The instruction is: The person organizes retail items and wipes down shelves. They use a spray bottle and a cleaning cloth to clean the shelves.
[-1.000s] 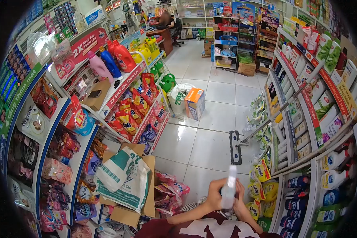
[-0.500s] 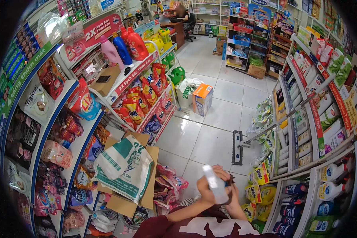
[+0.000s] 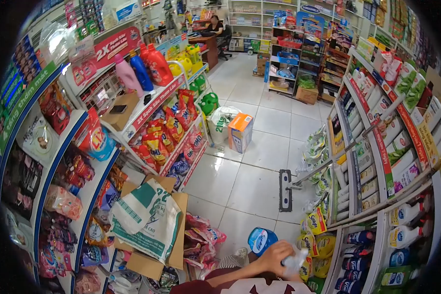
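My left hand point(image 3: 275, 257) reaches in from the lower left, its fingers curled round a whitish, see-through thing point(image 3: 295, 260) whose kind I cannot tell. A blue bottle point(image 3: 262, 240) with a pale label shows just beyond the knuckles, and the hand overlaps its lower side. My right hand is hidden in this view. Beside the hands, on the right, hang yellow Sunlight packs point(image 3: 314, 223). The striped trouser leg point(image 3: 229, 262) and a shoe are visible below.
An open carton point(image 3: 180, 230) with a white-and-green sack point(image 3: 149, 215) stands at left, pink packs point(image 3: 203, 240) beside it. A flat mop point(image 3: 285, 190) leans across the aisle. An orange-and-white box point(image 3: 240, 132) stands ahead. Shelves line both sides; a person point(image 3: 215, 27) sits at the back.
My left hand has shifted down with the whitish thing, which has swung to the right of the hand. The blue bottle has come into plain sight; my right hand has gone from view.
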Demonstrator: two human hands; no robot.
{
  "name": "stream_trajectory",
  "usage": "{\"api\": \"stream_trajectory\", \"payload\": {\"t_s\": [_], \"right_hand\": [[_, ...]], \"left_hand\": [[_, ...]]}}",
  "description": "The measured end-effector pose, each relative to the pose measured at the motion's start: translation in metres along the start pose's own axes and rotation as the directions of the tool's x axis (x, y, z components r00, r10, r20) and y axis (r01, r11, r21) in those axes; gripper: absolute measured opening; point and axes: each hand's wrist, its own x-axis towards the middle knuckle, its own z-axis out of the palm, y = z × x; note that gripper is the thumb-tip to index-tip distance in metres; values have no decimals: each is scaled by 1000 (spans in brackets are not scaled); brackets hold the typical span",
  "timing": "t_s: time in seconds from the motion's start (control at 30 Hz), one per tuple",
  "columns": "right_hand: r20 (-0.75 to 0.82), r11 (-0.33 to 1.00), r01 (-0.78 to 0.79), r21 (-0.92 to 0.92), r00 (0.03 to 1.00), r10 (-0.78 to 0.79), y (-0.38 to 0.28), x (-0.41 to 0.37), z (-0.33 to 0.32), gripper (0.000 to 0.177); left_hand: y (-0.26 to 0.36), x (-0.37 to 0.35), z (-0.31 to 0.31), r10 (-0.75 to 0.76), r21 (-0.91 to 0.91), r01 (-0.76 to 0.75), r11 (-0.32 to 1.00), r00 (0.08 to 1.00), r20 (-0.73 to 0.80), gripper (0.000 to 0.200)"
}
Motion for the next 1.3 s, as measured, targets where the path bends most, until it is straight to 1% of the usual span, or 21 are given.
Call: {"api": "stream_trajectory", "payload": {"t_s": [0.07, 0.2, 0.23, 0.27, 0.4, 0.43, 0.5, 0.57, 0.67, 0.7, 0.73, 0.77, 0.8, 0.87, 0.93, 1.0, 1.03, 1.1, 1.2, 1.27, 1.3], "right_hand": [[-28, 998, 45, 35, 999, -44, -7, -2, -3, 32], [-60, 987, 131, 98, 990, -125, -18, -10, -9, 34], [-61, 982, 151, 117, 988, -145, -22, -9, -11, 34], [-62, 977, 173, 127, 984, -167, -27, -9, -14, 34], [-35, 968, 162, 193, 987, -158, -39, -7, -71, 36], [-53, 954, 210, 214, 978, -203, -42, -12, -88, 36], [-239, 979, 154, -132, 954, -182, -66, -34, -117, 29], [-329, 927, 314, -205, 870, -367, -73, -41, -137, 29], [-502, 882, 439, -169, 732, -461, -90, -76, -155, 38], [-541, 866, 500, -20, 723, -430, -96, -90, -165, 40], [-570, 827, 549, 119, 720, -396, -101, -107, -173, 43], [-655, 774, 625, 101, 627, -421, -109, -127, -177, 41], [-643, 625, 715, 314, 644, -414, -105, -137, -197, 35], [-648, 382, 788, 483, 615, -449, -94, -162, -234, 28], [-636, 172, 745, 645, 648, -420, -89, -189, -263, 29], [-717, 246, 962, 121, 256, -648, -84, -203, -280, 28], [-698, 162, 986, 40, 143, -701, -85, -216, -281, 26], [-633, 198, 956, -218, 16, -774, -89, -230, -291, 25], [-508, 438, 577, -690, 45, -860, -91, -227, -309, 27], [-629, 503, 862, -67, 355, -692, -78, -198, -343, 31], [-635, 506, 862, 22, 403, -659, -72, -185, -350, 30]], "left_hand": [[12, 3, 6, 6, -87, 8, 996, 987, 161, 39], [23, 26, 21, -42, -308, 83, 948, 990, 137, 33], [20, 35, 29, -51, -402, 57, 914, 998, 25, 28], [18, 42, 27, -198, -412, 245, 878, 968, 152, 29], [23, 87, 50, -292, -685, 312, 658, 945, 150, 23], [21, 99, 64, -227, -701, 243, 671, 967, 118, 20], [32, 115, 91, -166, -649, 235, 723, 972, 168, 20], [48, 125, 127, 24, -577, 133, 806, 966, 256, 20], [64, 147, 184, 311, -592, -68, 803, 896, 318, 21], [68, 156, 203, 361, -625, -101, 774, 882, 304, 23], [71, 163, 219, 403, -653, -134, 745, 871, 281, 24], [84, 176, 232, 350, -675, -87, 733, 899, 264, 25], [97, 189, 247, 290, -692, -41, 721, 924, 248, 26], [109, 206, 287, 220, -764, -17, 645, 962, 164, 26], [129, 221, 334, 153, -816, -47, 576, 987, 51, 24], [147, 228, 377, 122, -819, -58, 571, 992, 15, 23], [152, 229, 399, 128, -797, -50, 601, 991, 34, 22], [163, 227, 440, 145, -745, -56, 665, 988, 55, 21], [176, 216, 482, 109, -616, -13, 788, 987, 119, 21], [172, 211, 506, 68, -629, 14, 777, 992, 106, 17], [164, 208, 519, 125, -567, -22, 823, 982, 144, 15]]}}
